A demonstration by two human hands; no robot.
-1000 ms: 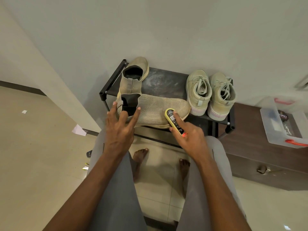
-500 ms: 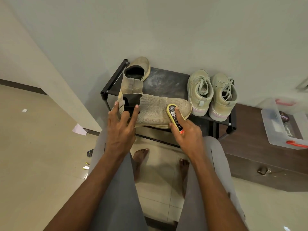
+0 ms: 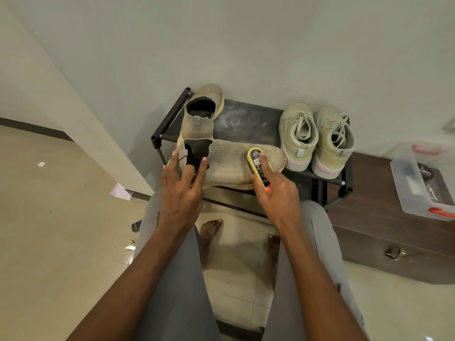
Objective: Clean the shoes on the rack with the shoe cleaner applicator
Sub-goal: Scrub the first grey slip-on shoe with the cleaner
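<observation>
A beige knit slip-on shoe (image 3: 231,166) lies on its side across the front of the black shoe rack (image 3: 246,121), toe to the right. My left hand (image 3: 183,190) steadies its heel and collar, fingers spread straight, one finger at the dark opening. My right hand (image 3: 278,195) grips the yellow shoe cleaner applicator (image 3: 257,163) and presses its end against the toe area, index finger along its back. The matching slip-on (image 3: 203,114) stands behind, at the rack's back left. A pair of pale lace-up sneakers (image 3: 317,139) sits at the rack's right end.
A dark wooden cabinet (image 3: 384,217) stands right of the rack, with a clear plastic box (image 3: 418,183) with red clasps on top. The wall is right behind the rack. My bare feet (image 3: 211,230) rest on the tiled floor below. Paper scraps and a small remote lie on the floor at left.
My right hand has slid the applicator rightward along the shoe toward its toe. My left hand has stayed at the heel.
</observation>
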